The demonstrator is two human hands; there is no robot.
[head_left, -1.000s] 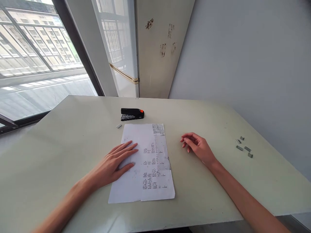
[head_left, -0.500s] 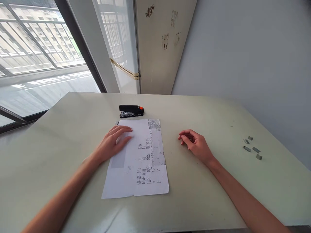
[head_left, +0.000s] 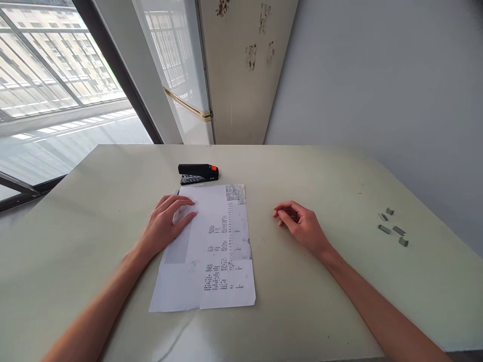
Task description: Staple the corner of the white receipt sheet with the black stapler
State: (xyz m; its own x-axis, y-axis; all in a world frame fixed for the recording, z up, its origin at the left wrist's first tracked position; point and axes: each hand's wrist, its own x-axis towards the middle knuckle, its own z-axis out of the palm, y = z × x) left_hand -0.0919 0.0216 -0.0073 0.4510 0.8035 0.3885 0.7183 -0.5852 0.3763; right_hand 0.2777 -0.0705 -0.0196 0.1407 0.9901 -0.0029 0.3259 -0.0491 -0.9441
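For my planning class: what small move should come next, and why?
Probably reach the right hand toward the stapler: that hand shows nothing held, the left hand is partly over the paper, with the stapler just beyond its far edge.

Your left hand [head_left: 166, 221] covers part of the left edge of the paper [head_left: 215, 251], so you can't see that stretch. Print there is too small to read; the handwriting is faint too. A grey sliver [head_left: 176, 192] at the top-left corner is mostly hidden, possibly a staple strip, hard to say. Your right hand [head_left: 300, 223] has curled fingers blocking the palm: can't tell if anything's inside. The bottom edge cuts off both your forearms [head_left: 372, 301]. Fridge [head_left: 241, 95] loses its top, window [head_left: 45, 70] its top and left side.
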